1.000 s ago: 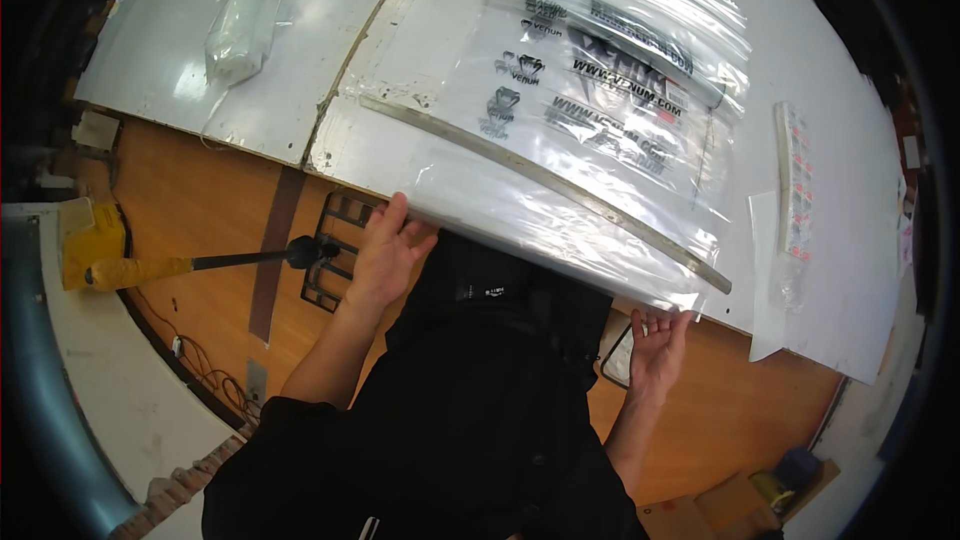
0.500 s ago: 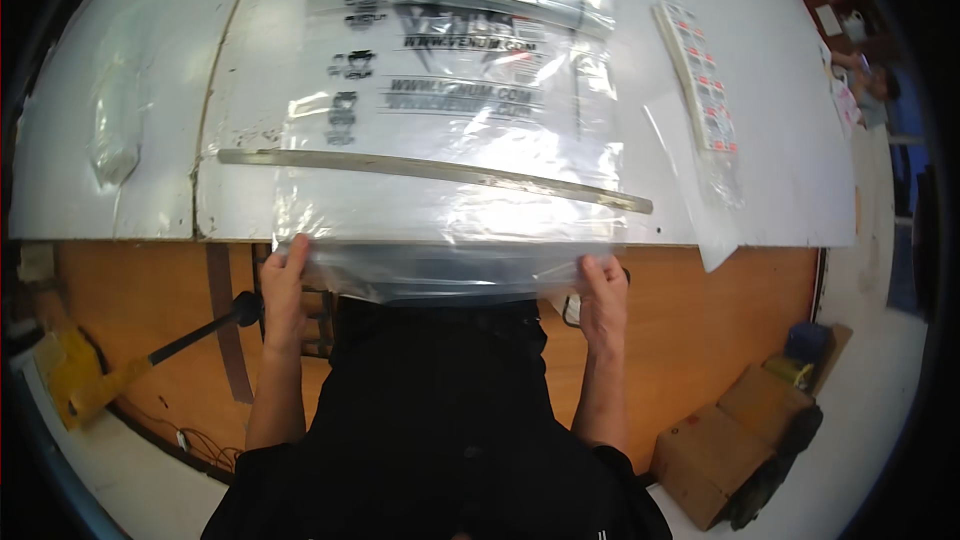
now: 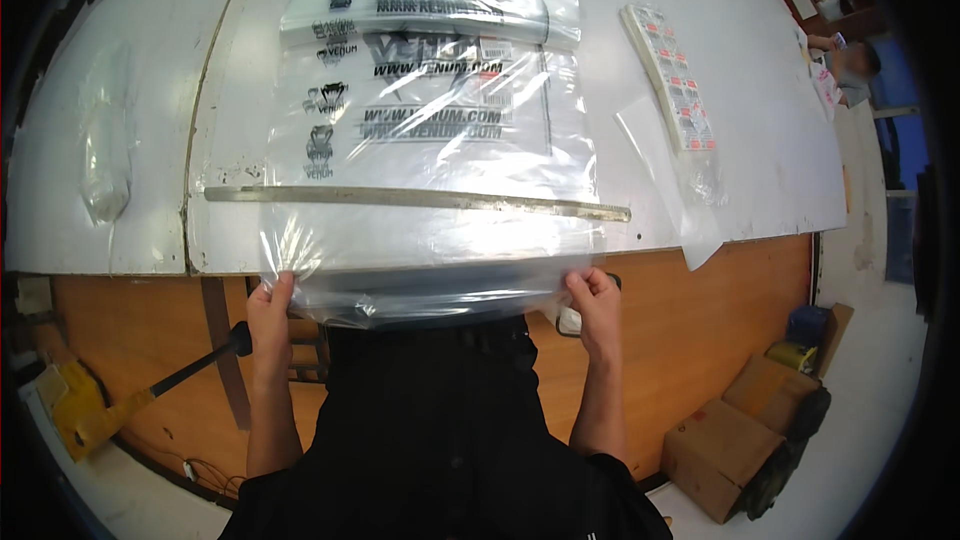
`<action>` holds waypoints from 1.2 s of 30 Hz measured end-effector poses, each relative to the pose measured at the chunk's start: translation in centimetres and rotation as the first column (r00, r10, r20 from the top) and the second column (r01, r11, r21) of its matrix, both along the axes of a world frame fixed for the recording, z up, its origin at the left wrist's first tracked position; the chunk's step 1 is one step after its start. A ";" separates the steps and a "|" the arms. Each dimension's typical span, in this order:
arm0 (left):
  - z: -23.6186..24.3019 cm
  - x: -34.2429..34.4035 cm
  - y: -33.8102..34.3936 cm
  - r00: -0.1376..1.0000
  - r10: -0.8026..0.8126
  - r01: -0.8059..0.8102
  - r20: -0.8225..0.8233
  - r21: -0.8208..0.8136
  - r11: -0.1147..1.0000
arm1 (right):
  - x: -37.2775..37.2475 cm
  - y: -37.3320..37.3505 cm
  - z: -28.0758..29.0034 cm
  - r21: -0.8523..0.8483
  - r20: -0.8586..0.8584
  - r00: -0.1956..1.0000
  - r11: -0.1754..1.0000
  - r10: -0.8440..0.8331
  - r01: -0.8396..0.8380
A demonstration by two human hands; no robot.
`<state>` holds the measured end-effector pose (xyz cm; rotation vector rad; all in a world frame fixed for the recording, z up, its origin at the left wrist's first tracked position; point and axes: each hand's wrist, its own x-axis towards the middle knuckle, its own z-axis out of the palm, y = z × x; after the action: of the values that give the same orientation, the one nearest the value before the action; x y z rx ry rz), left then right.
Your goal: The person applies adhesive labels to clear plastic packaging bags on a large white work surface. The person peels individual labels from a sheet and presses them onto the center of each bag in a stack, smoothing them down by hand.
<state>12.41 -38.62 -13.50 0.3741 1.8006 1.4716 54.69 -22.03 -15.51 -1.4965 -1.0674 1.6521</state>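
A wide sheet of clear plastic film [image 3: 420, 240], printed in black, runs down the table and over its near edge. My left hand [image 3: 270, 315] pinches the film's near left corner between thumb and fingers. At the near right corner my right hand [image 3: 595, 305] grips it the same way, so the edge hangs stretched between both hands below the tabletop. Across the film lies a long, thin metal bar [image 3: 420, 200], its two ends reaching past the film's sides. Whether the film is one layer or several I cannot tell; folded layers show farther back.
On the white table [image 3: 235, 100], a strip of printed labels [image 3: 675, 80] in clear wrapping lies right, a crumpled clear plastic bag [image 3: 105, 160] left. Cardboard boxes [image 3: 725, 450] and a yellow-handled tool [image 3: 120, 410] stand on the floor. Another person [image 3: 850, 70] is at far right.
My view has shifted, so the table and film appear lower and a little to the left. Both hands keep their hold on the film's corners.
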 end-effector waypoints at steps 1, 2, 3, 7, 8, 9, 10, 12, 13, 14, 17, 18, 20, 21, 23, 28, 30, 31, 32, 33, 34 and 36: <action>-0.6 -0.7 -1.0 0.999 -0.047 0.048 0.011 -0.068 0.997 | 0.2 0.0 0.5 0.013 0.134 0.989 0.997 0.068 -0.070; -0.3 -1.0 -0.8 0.995 -0.094 0.096 0.025 -0.133 0.987 | 0.6 0.1 0.7 0.021 0.268 0.955 0.990 0.127 -0.138; 0.3 -0.7 -0.6 0.990 -0.134 0.138 0.044 -0.125 0.982 | 1.2 0.1 0.6 0.031 0.352 0.928 0.989 0.124 -0.144; 0.4 -2.4 -2.5 0.967 -0.234 0.249 0.103 -0.170 0.953 | 1.1 0.5 3.8 0.209 0.636 0.770 0.947 0.057 -0.243; 1.2 -3.2 -3.2 0.969 -0.227 0.240 0.093 -0.164 0.957 | 0.7 0.9 5.4 0.273 0.703 0.711 0.924 -0.002 -0.267; 2.3 -4.7 -4.1 0.915 -0.387 0.322 -0.116 -0.369 0.872 | 0.3 1.3 6.7 0.337 0.758 0.648 0.895 -0.074 -0.293; 3.7 -5.9 -4.3 0.786 -0.553 0.327 -0.276 -0.575 0.751 | 0.1 2.1 7.5 0.350 0.752 0.654 0.889 -0.078 -0.296; 6.9 -8.0 -2.5 0.862 -0.304 0.121 -0.407 -0.417 0.901 | -0.8 4.1 9.2 0.493 0.700 0.701 0.801 -0.133 -0.340; 9.1 -8.8 -0.8 0.807 -0.289 0.072 -0.515 -0.399 0.914 | -1.9 5.3 10.5 0.510 0.744 0.649 0.765 -0.162 -0.393; 10.9 -9.5 1.9 0.739 -0.272 0.026 -0.616 -0.377 0.926 | -2.9 6.8 10.7 0.524 0.736 0.658 0.749 -0.160 -0.405; 11.6 -12.6 12.1 0.527 -0.247 0.117 -0.813 -0.219 0.969 | -5.8 11.3 10.8 0.600 0.652 0.752 0.672 -0.097 -0.433; 11.7 -12.8 16.3 0.490 -0.233 0.154 -0.840 -0.180 0.972 | -7.0 12.2 10.8 0.640 0.657 0.745 0.608 -0.116 -0.470; 11.9 -13.8 23.5 0.397 -0.276 0.159 -0.875 -0.230 0.960 | -10.0 12.8 11.4 0.673 0.662 0.745 0.502 -0.082 -0.543; 11.8 -14.0 27.0 0.355 -0.288 0.141 -0.889 -0.253 0.957 | -11.2 12.8 11.6 0.677 0.644 0.763 0.502 -0.051 -0.538; 9.5 -15.5 33.5 0.186 -0.314 0.102 -0.931 -0.300 0.949 | -12.5 13.3 11.3 0.679 0.642 0.767 0.470 -0.008 -0.564; 6.3 -14.1 43.1 -0.093 -0.503 -0.067 -0.859 -0.499 0.864 | -13.0 13.9 11.4 0.651 0.636 0.771 0.529 0.011 -0.545; 3.8 -12.6 44.7 -0.091 -0.532 -0.059 -0.842 -0.529 0.847 | -11.9 14.1 11.1 0.628 0.640 0.768 0.569 0.009 -0.530; 2.7 -11.6 45.0 -0.138 -0.494 -0.087 -0.858 -0.487 0.869 | -11.1 14.2 10.8 0.618 0.642 0.767 0.596 -0.008 -0.512; 1.7 -11.0 45.3 -0.185 -0.457 -0.114 -0.870 -0.443 0.889 | -10.6 14.2 10.5 0.607 0.644 0.765 0.623 -0.021 -0.494; 1.5 -10.6 45.1 -0.188 -0.466 -0.108 -0.865 -0.454 0.885 | -10.4 14.0 10.6 0.582 0.631 0.776 0.671 -0.016 -0.459; 1.4 -10.3 44.9 -0.216 -0.394 -0.076 -0.894 -0.387 0.919 | -10.1 14.0 10.5 0.573 0.632 0.775 0.681 -0.012 -0.456; 1.6 -10.1 44.5 -0.242 -0.327 -0.044 -0.914 -0.326 0.944 | -9.5 14.2 10.3 0.545 0.618 0.786 0.725 -0.007 -0.421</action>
<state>2.26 5.90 -11.95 2.1386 2.8869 0.3917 45.20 -7.82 -5.22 -1.4144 -1.9933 0.7332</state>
